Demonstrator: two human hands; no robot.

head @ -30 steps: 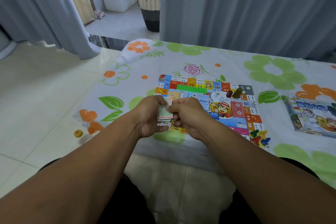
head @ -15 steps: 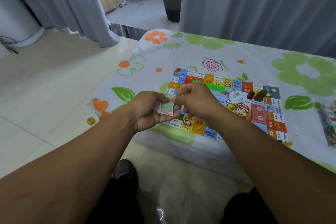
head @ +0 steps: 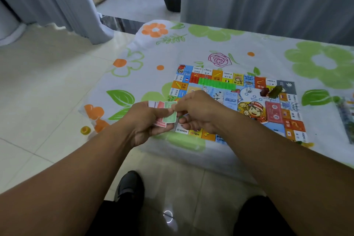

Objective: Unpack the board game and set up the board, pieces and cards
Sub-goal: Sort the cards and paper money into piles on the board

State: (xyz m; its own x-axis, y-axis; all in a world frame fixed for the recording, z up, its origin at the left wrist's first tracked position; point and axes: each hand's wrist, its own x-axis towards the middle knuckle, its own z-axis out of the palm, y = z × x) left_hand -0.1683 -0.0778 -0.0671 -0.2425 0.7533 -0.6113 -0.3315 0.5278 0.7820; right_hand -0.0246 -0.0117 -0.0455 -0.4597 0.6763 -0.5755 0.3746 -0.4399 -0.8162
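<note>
1. The left hand grips a fan of small pink, green and white paper cards, with the fingers curled beneath.
2. The right hand pinches the fan's top green card near its upper edge. Both hands hover over the board's near left corner.
3. The colourful square printed game board lies flat on the floral-print tablecloth.
4. A row of bright green plastic pieces lines the board's far side — a dark red piece and an olive piece sit near its far right corner.
5. The printed game box lies at the right edge of the view — well apart from the hands.
</note>
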